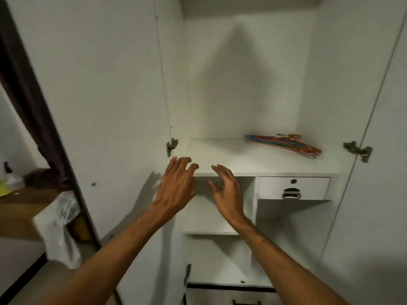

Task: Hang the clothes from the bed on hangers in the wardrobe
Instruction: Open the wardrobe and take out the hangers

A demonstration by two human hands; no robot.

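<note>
Hangers [286, 144] lie flat at shelf [220, 159] back-right corner, long axis left-right; right hand [226, 190] nearer than left hand [176, 186]; both empty, fingers loose.

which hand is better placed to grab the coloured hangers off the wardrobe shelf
Right, probably. The hangers lie on the right part of the shelf, and the right hand is open, empty and nearer them. The left hand, also empty, would have to cross over.

Wardrobe [253, 84]: smooth matt white laminate | hangers [286, 144]: glossy coloured plastic | hinges [357, 150]: dull metal | drawer handle [291, 193]: shiny metal | side table [19, 208]: brown wood
</note>
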